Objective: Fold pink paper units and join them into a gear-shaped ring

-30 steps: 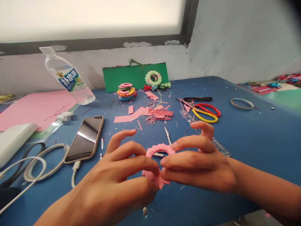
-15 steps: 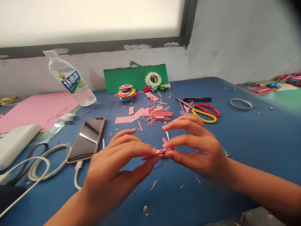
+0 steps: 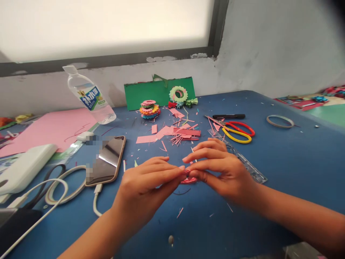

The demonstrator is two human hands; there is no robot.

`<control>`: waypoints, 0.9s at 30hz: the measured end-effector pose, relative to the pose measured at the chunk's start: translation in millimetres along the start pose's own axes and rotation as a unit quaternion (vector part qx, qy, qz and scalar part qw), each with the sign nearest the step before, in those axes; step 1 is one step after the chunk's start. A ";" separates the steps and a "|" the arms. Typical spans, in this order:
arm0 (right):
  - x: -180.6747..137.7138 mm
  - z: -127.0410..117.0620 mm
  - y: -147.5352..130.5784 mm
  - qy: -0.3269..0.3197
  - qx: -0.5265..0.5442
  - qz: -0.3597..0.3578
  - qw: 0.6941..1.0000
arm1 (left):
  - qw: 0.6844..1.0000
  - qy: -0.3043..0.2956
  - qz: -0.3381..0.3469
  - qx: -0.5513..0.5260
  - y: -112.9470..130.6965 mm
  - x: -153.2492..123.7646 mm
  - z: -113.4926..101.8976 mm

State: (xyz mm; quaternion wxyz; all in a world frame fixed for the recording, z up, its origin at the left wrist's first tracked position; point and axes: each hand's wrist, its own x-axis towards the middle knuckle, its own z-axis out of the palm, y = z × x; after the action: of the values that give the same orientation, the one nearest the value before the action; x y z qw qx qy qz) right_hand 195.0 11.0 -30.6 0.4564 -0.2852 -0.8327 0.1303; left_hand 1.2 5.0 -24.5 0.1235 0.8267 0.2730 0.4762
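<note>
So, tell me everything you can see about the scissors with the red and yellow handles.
The scissors lie flat on the blue table, beyond the right hand; neither hand touches them. One handle loop is red, the other yellow, nearer the wearer; both look like smooth plastic. The slim, metal-looking blades point left, beside small pink paper scraps. A black pen lies just behind. Whether the blades are fully closed is hard to tell.

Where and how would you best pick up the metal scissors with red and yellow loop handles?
Probably by the loop handles, coming from the right: the scissors lie flat, with the rounded loops at the right and the pointed blades facing left.
</note>
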 end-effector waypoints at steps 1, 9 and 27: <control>0.3 0.3 1.0 -0.004 0.006 0.012 1.000 | 1.000 0.000 -0.028 0.000 0.4 0.1 0.9; 3.5 -0.2 5.2 -0.040 0.298 0.321 0.898 | 0.978 -0.015 -0.202 -0.048 0.7 -3.0 5.6; 5.4 -0.8 2.1 -0.022 0.298 0.313 0.902 | 0.982 -0.022 -0.178 -0.051 1.7 -3.0 11.3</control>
State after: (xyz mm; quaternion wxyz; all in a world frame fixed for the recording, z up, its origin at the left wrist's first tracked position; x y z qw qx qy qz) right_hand 194.2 15.9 -27.4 0.4377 -0.3788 -0.6328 0.5143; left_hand 10.2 2.5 -31.7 0.2545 0.7679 0.3884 0.4413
